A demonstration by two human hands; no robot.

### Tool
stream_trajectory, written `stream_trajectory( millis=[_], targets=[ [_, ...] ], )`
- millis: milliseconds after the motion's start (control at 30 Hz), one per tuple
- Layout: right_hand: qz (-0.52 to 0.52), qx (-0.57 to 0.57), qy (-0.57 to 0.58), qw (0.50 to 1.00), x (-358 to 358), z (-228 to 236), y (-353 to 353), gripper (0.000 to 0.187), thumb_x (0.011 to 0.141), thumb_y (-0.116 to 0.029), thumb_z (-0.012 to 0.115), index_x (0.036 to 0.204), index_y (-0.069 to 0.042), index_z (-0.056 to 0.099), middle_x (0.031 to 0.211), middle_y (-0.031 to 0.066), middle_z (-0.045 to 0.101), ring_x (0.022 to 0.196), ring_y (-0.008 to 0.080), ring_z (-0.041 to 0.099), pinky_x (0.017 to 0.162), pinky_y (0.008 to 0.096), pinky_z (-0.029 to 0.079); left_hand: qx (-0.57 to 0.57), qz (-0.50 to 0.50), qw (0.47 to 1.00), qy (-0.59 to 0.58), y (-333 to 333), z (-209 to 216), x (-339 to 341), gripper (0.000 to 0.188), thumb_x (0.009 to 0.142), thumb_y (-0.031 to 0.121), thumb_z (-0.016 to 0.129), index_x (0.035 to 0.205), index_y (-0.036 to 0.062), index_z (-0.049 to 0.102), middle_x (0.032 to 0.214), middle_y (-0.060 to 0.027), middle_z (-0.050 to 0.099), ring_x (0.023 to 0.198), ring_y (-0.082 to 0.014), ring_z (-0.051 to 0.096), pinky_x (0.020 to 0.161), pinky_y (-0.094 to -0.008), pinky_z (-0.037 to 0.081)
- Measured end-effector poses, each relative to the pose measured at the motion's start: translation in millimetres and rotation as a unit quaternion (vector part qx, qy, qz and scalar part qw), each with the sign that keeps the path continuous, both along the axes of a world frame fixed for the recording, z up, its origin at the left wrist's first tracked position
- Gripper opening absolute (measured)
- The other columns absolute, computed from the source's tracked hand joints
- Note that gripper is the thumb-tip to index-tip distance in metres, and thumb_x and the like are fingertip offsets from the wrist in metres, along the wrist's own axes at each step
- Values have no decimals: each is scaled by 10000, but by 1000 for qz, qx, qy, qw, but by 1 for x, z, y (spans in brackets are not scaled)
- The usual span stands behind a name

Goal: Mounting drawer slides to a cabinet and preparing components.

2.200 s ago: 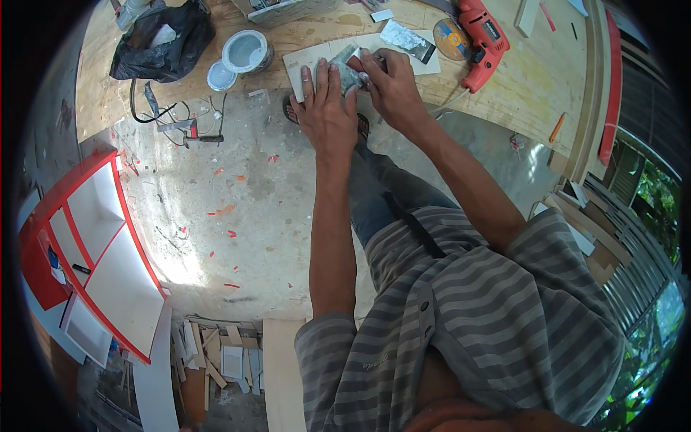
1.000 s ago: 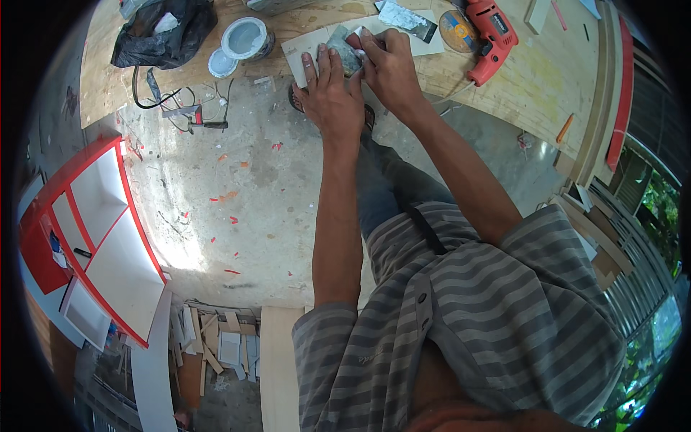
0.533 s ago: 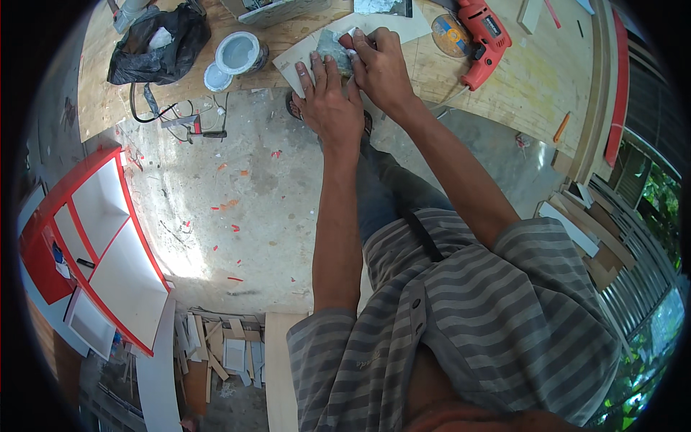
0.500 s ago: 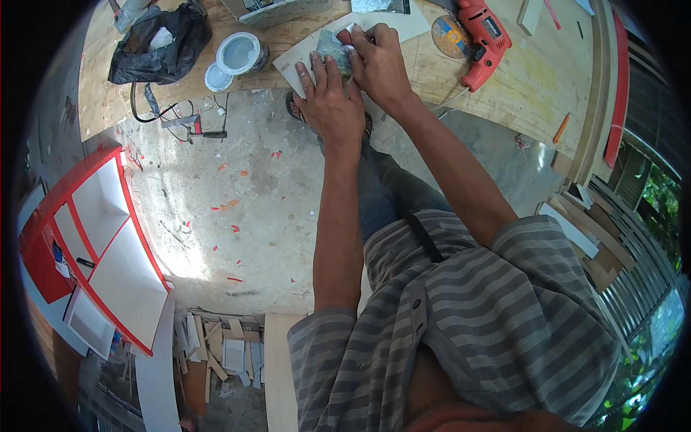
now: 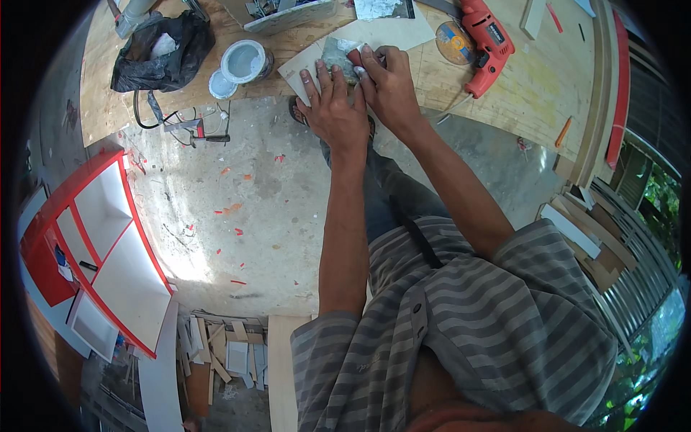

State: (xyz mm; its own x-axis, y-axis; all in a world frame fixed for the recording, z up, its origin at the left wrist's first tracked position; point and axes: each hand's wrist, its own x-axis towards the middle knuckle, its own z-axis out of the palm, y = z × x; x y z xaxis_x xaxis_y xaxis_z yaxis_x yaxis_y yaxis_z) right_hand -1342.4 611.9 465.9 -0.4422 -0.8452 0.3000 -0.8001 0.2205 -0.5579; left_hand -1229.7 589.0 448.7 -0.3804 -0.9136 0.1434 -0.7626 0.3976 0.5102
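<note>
A greenish, mottled flat piece (image 5: 337,52) lies on a pale board (image 5: 294,66) at the near edge of the workbench. My left hand (image 5: 338,111) rests flat, fingers spread, its tips on the piece and the board. Just right of it, my right hand (image 5: 394,90) is closed, thumb and fingers pinching a small folded reddish-brown sheet (image 5: 354,57) against the greenish piece. The sheet looks like sandpaper, partly hidden by my fingers.
Left of the board stand an open tub of pale paste (image 5: 243,62), its lid (image 5: 222,85) and a black plastic bag (image 5: 164,54). A red power drill (image 5: 489,47) and a round disc (image 5: 455,42) lie right. A red-and-white cabinet (image 5: 108,252) stands on the floor at left.
My right hand has shifted slightly down and to the right with the folded sheet, its fingers more curled. The left hand stays on the piece. The whole view has moved a little.
</note>
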Motion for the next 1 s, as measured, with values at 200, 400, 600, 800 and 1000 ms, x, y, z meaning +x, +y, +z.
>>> stream_trajectory(
  millis=[200,400,600,800,1000],
  targets=[
    [3,21,73,997,-33,2,-47,427,791,-33,687,1213,3,634,1026,198,551,928,351,524,803,444,483,5,-25,1000,16,0,6,-19,472,833,300,722,1262,111,666,1467,-108,506,1426,-370,357,1094,-650,268],
    [63,10,-18,998,-4,-3,9,381,793,-55,687,1165,12,639,1029,182,573,927,350,526,813,437,475,-5,-5,1000,-2,-2,-1,4,485,822,326,727,1248,102,672,1462,-106,511,1419,-371,367,1077,-668,273],
    [66,14,29,997,-7,-2,5,426,778,-13,679,1201,8,627,1044,171,567,926,347,520,807,430,476,-2,-5,1000,-1,1,0,1,458,828,313,720,1232,100,679,1460,-107,513,1417,-371,370,1066,-667,285],
    [2,-9,48,999,-19,2,-20,421,774,11,674,1193,11,639,1052,176,565,925,340,519,791,418,484,11,-12,1000,14,-2,5,-16,464,832,302,724,1234,74,681,1463,-117,509,1434,-374,338,1088,-663,246],
    [11,10,16,1000,-14,3,-9,413,776,7,672,1188,14,640,1065,188,567,929,347,521,795,424,483,1,-9,1000,14,0,4,-9,420,845,301,707,1215,105,687,1445,-110,527,1418,-364,371,1072,-658,273]
  ],
)
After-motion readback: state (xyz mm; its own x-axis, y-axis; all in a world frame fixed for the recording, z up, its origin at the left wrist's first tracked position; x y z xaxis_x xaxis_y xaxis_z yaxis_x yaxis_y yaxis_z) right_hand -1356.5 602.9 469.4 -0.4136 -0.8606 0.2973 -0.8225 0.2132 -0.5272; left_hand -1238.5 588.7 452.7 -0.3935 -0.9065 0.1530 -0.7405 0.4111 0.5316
